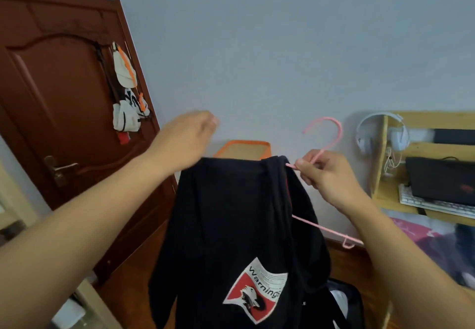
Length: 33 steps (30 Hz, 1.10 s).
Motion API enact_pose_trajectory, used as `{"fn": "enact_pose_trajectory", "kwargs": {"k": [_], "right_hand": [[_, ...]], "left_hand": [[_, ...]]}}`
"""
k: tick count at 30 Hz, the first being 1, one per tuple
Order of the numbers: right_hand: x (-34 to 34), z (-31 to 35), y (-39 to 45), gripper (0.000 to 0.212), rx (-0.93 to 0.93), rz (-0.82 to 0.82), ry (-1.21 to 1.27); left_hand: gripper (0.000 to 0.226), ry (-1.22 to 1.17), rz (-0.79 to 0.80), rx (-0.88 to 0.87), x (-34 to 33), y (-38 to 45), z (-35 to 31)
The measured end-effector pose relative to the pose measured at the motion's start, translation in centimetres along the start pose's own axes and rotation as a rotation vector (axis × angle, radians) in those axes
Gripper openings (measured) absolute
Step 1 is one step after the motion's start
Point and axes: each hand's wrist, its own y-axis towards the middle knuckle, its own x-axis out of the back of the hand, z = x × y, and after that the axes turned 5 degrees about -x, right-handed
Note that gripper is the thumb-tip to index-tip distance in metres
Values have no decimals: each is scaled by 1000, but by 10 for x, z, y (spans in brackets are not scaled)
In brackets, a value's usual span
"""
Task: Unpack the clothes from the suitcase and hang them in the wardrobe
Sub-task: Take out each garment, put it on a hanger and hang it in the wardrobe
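Brown wood makes the big door (51,92) at 9 o'clock. It has curved panels and a shiny metal handle (60,168).

Next biggest is the black top (231,225), soft and floppy, hanging in the middle and down to 6 o'clock. A red and white patch (257,290) with an eagle head and the word "Warning" sits low on it. The top hangs from a thin pink hanger (326,228) with a round hook at the top. One straight arm of the hanger pokes out of the cloth toward 4 o'clock.

At 3 o'clock is a pale wood surface (385,195) with shelves. A dark laptop (442,179) and a white keyboard (437,204) rest on it, and white headphones (372,133) hang on its side.

The left hand (185,141) is at 11 o'clock, just above the top's shoulder. It is blurry, so I cannot tell if it holds the cloth. The right hand (321,174) is at 2 o'clock, and its fingers pinch the hanger just under the hook.

White caps (126,92) with orange bits hang on the door. An orange-rimmed box (244,148) peeks out behind the top at 12 o'clock.
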Motion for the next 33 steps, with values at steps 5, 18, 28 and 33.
{"fn": "enact_pose_trajectory", "kwargs": {"k": [5,18,28,33], "right_hand": [[-5,13,0,27,-20,119,-83],[1,23,-9,25,63,101,-261],[-14,0,-7,16,276,-369,-524],[-68,-93,-83,18,-143,-133,-281]], "left_hand": [[45,267,242,-321,-63,-51,-41],[50,-459,358,-127,-51,-25,-57],[13,-336,203,-83,-64,-23,-57],[21,-336,128,32,-63,-27,-44]]}}
